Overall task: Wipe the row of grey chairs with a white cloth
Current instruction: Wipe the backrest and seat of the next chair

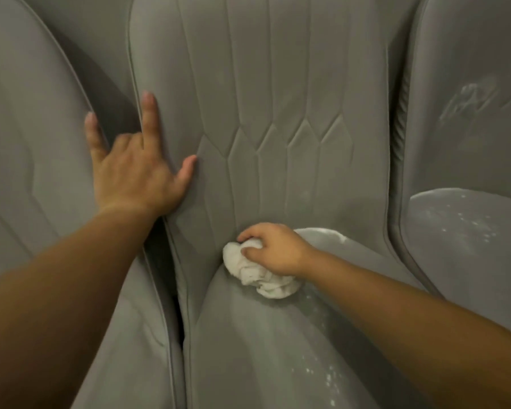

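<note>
Head view looks down on three grey upholstered chairs set side by side, and you are working on the middle chair (278, 113). Your right hand (273, 250) is clamped around a crumpled white cloth (263, 276), fingers curled over its top, pressing it into the crease where the quilted backrest meets the seat cushion (263, 349). Your left hand (136, 169) lies flat and spread on the left edge of that same backrest, index finger and thumb on the fabric, the little finger reaching across the dark gap toward the left chair (27, 143); it holds nothing. The two hands are well apart, the left higher on the backrest, the right low at the seat. White specks and a pale dusty film show on the middle seat to the right of and below the cloth. The right chair (469, 143) carries similar white spots on its seat and a pale smear on its backrest.
</note>
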